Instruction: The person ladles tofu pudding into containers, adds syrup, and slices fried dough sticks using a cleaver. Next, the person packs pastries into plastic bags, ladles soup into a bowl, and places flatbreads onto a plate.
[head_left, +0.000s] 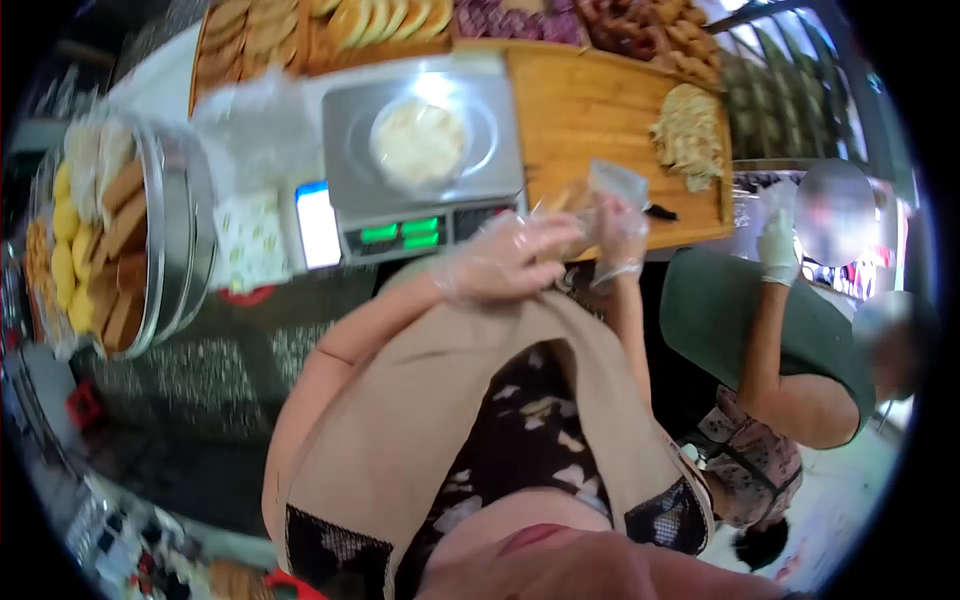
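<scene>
Both my hands wear clear plastic gloves and meet in front of my apron, at the near edge of a wooden board [590,120]. My left hand [505,262] points its fingers to the right, closed on the near part of a clear plastic bag [618,180] with something tan in or behind it. My right hand [620,235] pinches the bag's other side, its fingers bent. Blur hides the exact contents. To the left, a digital scale [345,150] with green digits carries a round, whitish, flat item [420,140].
Shredded pale food [688,135] lies on the board's right side. A dark handle-like object [661,212] sits near my right hand. Trays of food [380,22] line the back. Left are a phone [318,225], plastic bags [250,120] and a round tiered container [150,240]. A gloved co-worker [770,340] stands right.
</scene>
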